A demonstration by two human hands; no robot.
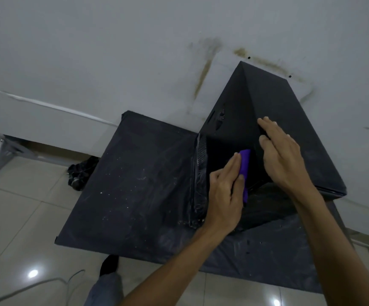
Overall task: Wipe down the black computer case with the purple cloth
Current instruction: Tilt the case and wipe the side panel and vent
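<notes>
The black computer case (276, 100) stands upright on a black-covered table (135, 184), its back against the white wall. My left hand (224, 191) presses a folded purple cloth (245, 164) with straight fingers against the case's near front face, low down. My right hand (283, 155) lies flat with straight fingers on the case's top edge and right side panel, steadying it. Most of the cloth is hidden behind my left hand.
The table's black cover is dusty and flecked with white. A dark crumpled rag (81, 173) lies on the tiled floor by the wall. A metal frame (0, 155) stands at the left. A grey cable (46, 283) runs over the floor near my leg (107, 281).
</notes>
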